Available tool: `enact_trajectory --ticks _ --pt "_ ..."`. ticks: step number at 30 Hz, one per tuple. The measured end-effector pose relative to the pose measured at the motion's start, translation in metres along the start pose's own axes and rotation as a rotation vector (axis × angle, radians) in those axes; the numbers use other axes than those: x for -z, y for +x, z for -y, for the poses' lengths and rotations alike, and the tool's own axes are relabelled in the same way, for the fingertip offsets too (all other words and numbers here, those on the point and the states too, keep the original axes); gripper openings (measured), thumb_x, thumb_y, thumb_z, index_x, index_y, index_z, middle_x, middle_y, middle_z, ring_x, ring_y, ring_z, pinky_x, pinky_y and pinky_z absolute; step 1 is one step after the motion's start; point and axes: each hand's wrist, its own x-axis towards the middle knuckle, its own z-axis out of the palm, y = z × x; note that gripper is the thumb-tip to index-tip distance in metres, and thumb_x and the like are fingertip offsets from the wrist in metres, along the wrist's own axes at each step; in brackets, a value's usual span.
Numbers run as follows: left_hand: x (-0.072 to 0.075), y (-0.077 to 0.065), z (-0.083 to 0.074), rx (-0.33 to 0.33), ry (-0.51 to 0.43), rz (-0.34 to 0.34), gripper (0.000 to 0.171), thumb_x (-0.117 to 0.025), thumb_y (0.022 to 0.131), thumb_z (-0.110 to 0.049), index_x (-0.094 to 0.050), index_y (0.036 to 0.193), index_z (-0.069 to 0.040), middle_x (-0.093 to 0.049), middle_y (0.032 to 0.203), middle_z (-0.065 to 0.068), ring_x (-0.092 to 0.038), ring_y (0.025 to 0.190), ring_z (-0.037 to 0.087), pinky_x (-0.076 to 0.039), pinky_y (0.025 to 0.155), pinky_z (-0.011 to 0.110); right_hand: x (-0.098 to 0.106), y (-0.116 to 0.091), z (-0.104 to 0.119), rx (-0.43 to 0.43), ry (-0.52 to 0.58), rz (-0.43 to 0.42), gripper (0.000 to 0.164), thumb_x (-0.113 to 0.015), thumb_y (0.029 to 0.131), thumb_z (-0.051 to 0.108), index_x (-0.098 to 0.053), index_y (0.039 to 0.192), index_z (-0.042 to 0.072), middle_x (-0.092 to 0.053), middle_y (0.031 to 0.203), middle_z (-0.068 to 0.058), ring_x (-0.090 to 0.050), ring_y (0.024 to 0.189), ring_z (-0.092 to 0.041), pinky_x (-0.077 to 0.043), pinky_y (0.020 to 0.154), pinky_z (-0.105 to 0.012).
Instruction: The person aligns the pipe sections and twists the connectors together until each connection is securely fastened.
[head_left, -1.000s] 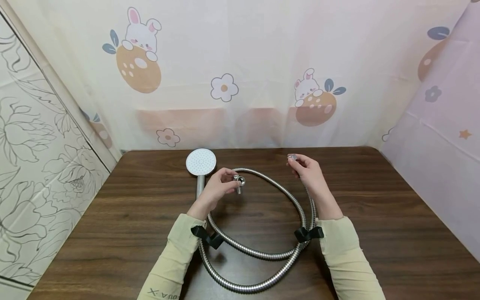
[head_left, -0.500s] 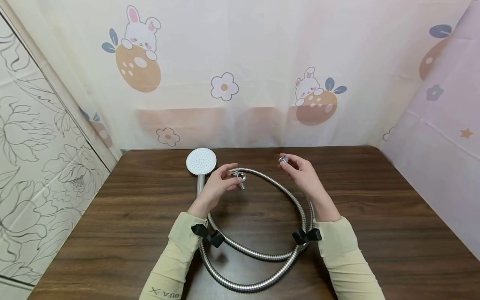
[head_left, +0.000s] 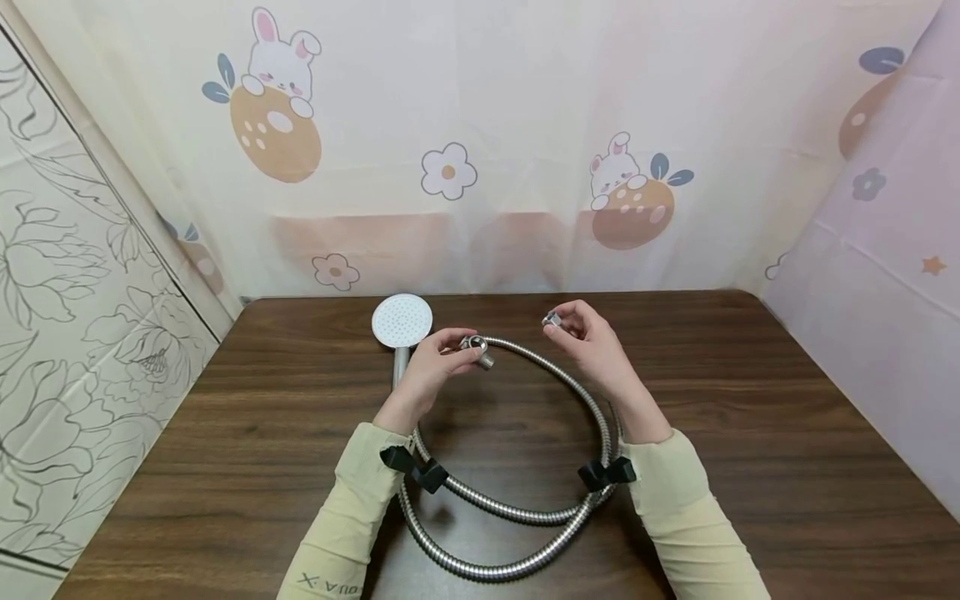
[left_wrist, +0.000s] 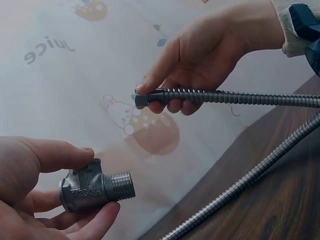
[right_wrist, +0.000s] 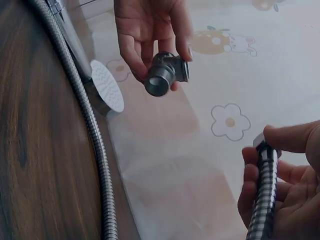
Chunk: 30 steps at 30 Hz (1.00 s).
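Grey metal threaded tee fitting (embossed "304"): pinched by the left hand above the dark brown wood-grain worktop. Right hand pinches the hexagonal nut ending the ribbed silver metal hose, apart from the fitting. Hose loops across the worktop near a round white-faced shower head.

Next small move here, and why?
Probably bring the nut on the hose to the bare thread of the fitting: the right hand grips the hose at its nut, the left hand holds the fitting with that thread exposed, and the two parts are apart.
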Motion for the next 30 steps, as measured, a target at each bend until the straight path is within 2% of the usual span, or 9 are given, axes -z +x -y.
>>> enact_trajectory --ticks 4,10,19,24,30 --pt "0.001 -0.001 -0.002 -0.009 -0.023 -0.002 0.037 -0.062 0.084 -0.004 -0.053 0.119 0.003 -0.053 0.103 0.01 -0.06 0.084 0.011 -0.042 0.092 0.045 -0.004 -0.001 0.003 -0.016 -0.057 -0.015 0.031 -0.058 0.089 0.026 -0.051 0.111 0.006 -0.06 0.088 -0.01 -0.047 0.074 -0.014 -0.039 0.064 -0.025" --pt "0.003 -0.003 -0.004 -0.009 -0.033 -0.015 0.036 -0.061 0.084 -0.003 -0.052 0.119 0.004 -0.052 0.103 0.01 -0.06 0.084 0.01 -0.046 0.09 0.041 -0.014 -0.002 0.007 -0.025 -0.067 -0.006 0.028 -0.059 0.088 0.024 -0.055 0.111 0.008 -0.061 0.097 -0.011 -0.051 0.082 -0.019 -0.039 0.072 -0.03" --pt "0.004 -0.004 -0.006 -0.038 -0.095 -0.042 0.03 -0.059 0.084 0.001 -0.049 0.112 0.007 -0.05 0.1 0.009 -0.059 0.082 0.01 -0.043 0.092 0.045 -0.026 -0.003 0.012 -0.03 -0.097 0.023 0.03 -0.063 0.086 0.021 -0.055 0.112 0.009 -0.06 0.101 -0.007 -0.05 0.082 -0.018 -0.039 0.069 -0.03" --pt "0.004 -0.005 -0.008 -0.049 -0.092 -0.037 0.028 -0.061 0.084 -0.001 -0.05 0.109 0.006 -0.051 0.101 0.009 -0.059 0.083 0.012 -0.042 0.093 0.047 -0.035 -0.003 0.014 -0.011 -0.096 0.04 0.028 -0.065 0.084 0.021 -0.056 0.109 0.012 -0.062 0.099 -0.005 -0.053 0.082 -0.017 -0.041 0.068 -0.03" --pt "0.003 -0.007 -0.013 -0.057 -0.079 -0.03 0.029 -0.062 0.084 -0.004 -0.051 0.109 0.006 -0.053 0.101 0.009 -0.061 0.082 0.012 -0.049 0.085 0.035 -0.043 -0.002 0.015 0.019 -0.109 0.071 0.023 -0.067 0.082 0.02 -0.06 0.104 0.013 -0.064 0.094 -0.002 -0.059 0.083 -0.015 -0.043 0.07 -0.031"
